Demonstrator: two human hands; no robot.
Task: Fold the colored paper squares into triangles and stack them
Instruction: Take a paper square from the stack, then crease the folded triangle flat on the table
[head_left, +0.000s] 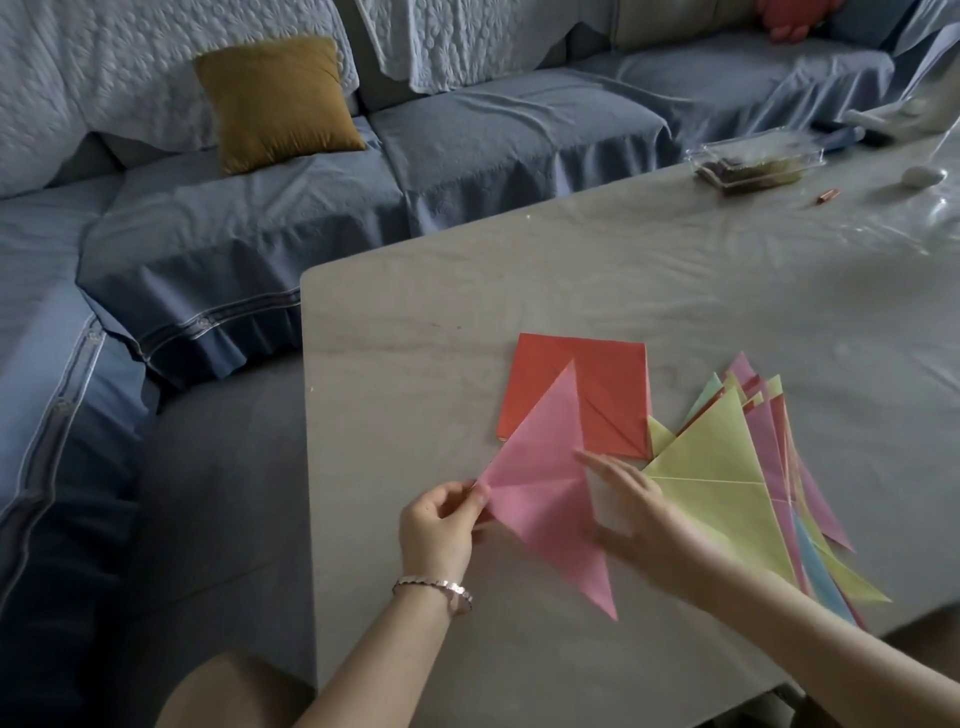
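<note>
A pink paper triangle (545, 483) lies folded on the table, one point up and one toward me. My left hand (441, 525) pinches its left corner between thumb and fingers. My right hand (631, 512) lies flat, fingers straight, across the triangle's right edge, blurred by motion. Behind the pink triangle sits a small stack of red paper squares (602, 384). To the right, a fanned stack of folded triangles (727, 483) has a yellow one on top, with pink, blue and green edges showing beneath.
The pale table (467, 291) has its left edge close to a blue-covered sofa (260, 208) with a mustard cushion (275, 101). A clear plastic box (753, 161), a small orange item (827, 196) and a white object (923, 175) sit far right.
</note>
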